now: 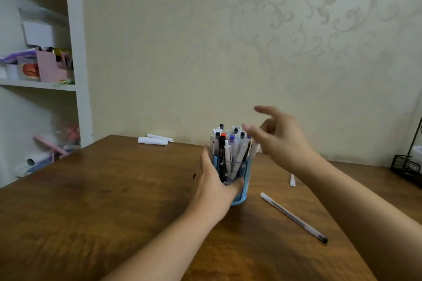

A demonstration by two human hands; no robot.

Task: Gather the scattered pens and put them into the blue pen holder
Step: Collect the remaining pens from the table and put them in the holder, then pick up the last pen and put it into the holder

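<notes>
The blue pen holder [242,191] stands in the middle of the brown table [102,201], filled with several upright pens [228,146]. My left hand [213,183] wraps around the holder's left side and grips it. My right hand [279,138] hovers just right of the pen tops, fingers spread and blurred, with nothing clearly in it. A clear pen with a black cap [293,217] lies on the table to the right of the holder. A small white pen end [292,180] shows behind my right forearm, mostly hidden.
Two white rolled items [153,139] lie at the table's far edge by the wall. A black wire rack [407,164] stands at the right edge. White shelves [45,70] with boxes and clutter fill the left.
</notes>
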